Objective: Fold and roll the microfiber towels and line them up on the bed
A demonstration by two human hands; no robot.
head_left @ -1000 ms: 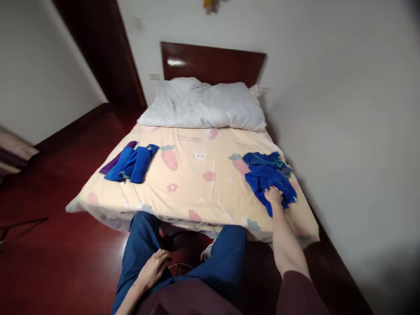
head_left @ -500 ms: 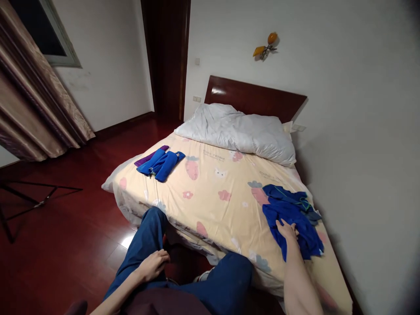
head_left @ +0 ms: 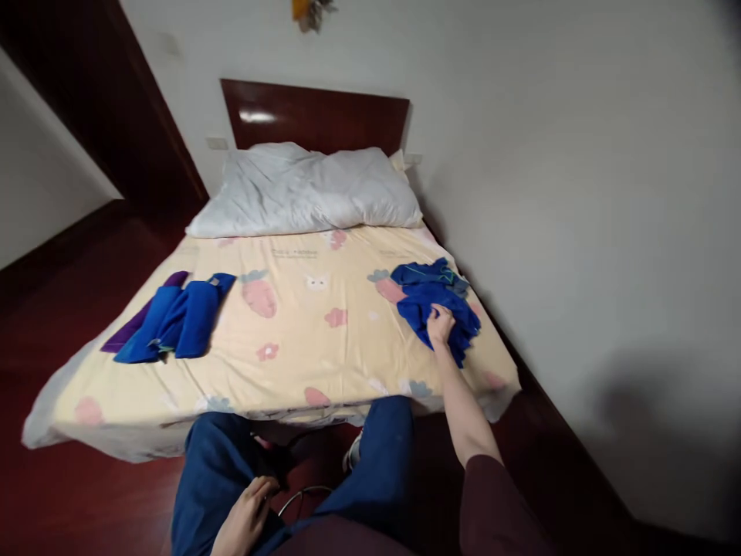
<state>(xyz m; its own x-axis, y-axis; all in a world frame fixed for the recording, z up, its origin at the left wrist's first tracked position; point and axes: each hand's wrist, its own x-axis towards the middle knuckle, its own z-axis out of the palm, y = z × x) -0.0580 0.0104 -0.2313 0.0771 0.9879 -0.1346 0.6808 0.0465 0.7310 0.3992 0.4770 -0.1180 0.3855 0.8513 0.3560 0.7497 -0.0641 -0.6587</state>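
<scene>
A crumpled pile of blue cloths (head_left: 434, 297) lies at the right side of the bed (head_left: 312, 347). My right hand (head_left: 440, 324) reaches out over the bed and pinches the top blue cloth of that pile. My left hand (head_left: 246, 521) rests on my left thigh in blue jeans, fingers curled loosely with nothing seen in them. At the bed's left side lie folded blue cloths (head_left: 174, 324) on top of a purple one (head_left: 136, 324).
A white pillow (head_left: 301, 193) lies against the dark wooden headboard (head_left: 316, 116). The bed stands close to the white wall on the right. Dark red wooden floor (head_left: 69, 286) spreads on the left. A dark door frame stands at upper left.
The view swung left, then back right and down. My right hand stayed on the blue pile and its fingers have closed into a pinch on the cloth. My left hand stays on my thigh.
</scene>
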